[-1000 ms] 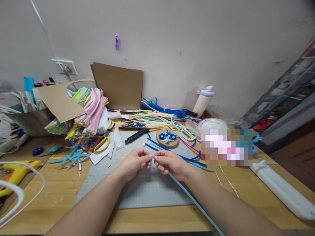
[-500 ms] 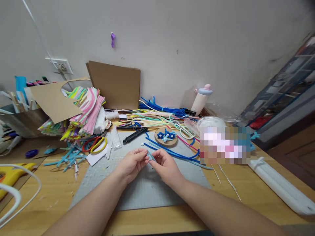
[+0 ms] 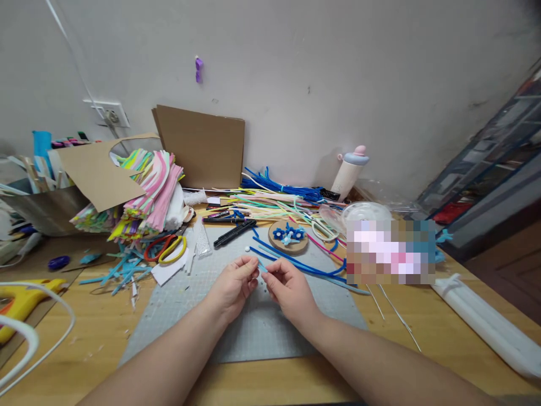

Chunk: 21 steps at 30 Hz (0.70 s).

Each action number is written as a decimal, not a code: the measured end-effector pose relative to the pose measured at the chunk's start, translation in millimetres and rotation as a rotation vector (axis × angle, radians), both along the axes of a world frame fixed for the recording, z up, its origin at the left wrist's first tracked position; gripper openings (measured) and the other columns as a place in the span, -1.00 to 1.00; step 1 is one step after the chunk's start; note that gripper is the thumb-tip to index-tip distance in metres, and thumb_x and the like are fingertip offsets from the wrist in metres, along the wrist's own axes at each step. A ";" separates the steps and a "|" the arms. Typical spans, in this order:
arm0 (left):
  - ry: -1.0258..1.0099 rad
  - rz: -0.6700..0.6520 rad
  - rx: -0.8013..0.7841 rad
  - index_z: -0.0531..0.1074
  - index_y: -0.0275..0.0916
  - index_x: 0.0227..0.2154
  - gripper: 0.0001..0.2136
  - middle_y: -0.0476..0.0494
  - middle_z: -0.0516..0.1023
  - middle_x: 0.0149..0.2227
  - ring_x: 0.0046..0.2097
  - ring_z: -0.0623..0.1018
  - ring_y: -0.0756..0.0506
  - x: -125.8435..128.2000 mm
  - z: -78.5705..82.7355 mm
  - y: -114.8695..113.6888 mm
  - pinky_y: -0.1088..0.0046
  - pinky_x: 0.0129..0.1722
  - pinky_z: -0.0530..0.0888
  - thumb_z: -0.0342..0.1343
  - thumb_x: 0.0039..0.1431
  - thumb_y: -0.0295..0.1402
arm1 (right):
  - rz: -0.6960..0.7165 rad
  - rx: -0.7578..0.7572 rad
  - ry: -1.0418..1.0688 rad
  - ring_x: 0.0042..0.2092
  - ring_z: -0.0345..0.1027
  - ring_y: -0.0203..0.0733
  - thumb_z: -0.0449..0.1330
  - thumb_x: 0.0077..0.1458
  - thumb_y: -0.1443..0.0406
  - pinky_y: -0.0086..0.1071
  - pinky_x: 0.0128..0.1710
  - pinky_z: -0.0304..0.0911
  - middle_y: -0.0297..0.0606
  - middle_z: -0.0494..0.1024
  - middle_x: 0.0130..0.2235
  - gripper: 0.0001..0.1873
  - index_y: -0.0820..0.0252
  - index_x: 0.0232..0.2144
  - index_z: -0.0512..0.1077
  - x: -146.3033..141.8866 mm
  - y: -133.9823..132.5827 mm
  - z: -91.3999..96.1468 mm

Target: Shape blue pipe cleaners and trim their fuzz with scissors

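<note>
Crowding the far part of the grey mat [image 3: 262,338] were dark-blue stems [image 3: 323,273] and a wooden disc [image 3: 276,244] bearing blue flowers [image 3: 289,234]; scissors [image 3: 184,247] lay leftward. Above the mat, forearms [image 3: 177,332] angled inward, the left hand [image 3: 237,285] and right hand [image 3: 291,287] faced each other, both pinching a light-blue strip [image 3: 262,267] between thumb and fingers.

No lettering, brand or number can be read anywhere in the scene. The pixelated patch [image 3: 391,252] at the right is illegible.
</note>
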<state>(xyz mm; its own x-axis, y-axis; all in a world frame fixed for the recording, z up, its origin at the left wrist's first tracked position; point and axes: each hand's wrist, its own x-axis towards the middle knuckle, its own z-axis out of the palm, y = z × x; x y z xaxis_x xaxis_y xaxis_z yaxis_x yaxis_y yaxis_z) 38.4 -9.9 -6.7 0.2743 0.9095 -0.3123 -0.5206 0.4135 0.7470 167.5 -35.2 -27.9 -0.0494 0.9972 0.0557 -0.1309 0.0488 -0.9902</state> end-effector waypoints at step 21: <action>0.150 -0.026 0.125 0.45 -0.30 -0.41 -0.74 0.01 0.41 -0.48 -0.50 0.36 0.12 -5.4 10.3 3.8 0.64 -0.56 0.22 0.29 -0.12 -0.24 | 0.098 -0.217 0.250 -0.66 0.12 -0.48 0.28 -0.12 0.17 -0.65 -0.78 -0.13 -0.45 0.39 -0.55 -0.68 0.20 -0.43 0.25 3.8 1.8 12.8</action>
<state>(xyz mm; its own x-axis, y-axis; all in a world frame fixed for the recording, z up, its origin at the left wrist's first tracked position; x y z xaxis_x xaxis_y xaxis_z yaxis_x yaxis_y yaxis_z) 33.1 -6.1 3.6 0.2571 0.9370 -0.2364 -0.3897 0.3244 0.8619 171.3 -33.4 -15.0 -0.1577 0.9782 -0.1351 -0.3643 -0.1848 -0.9128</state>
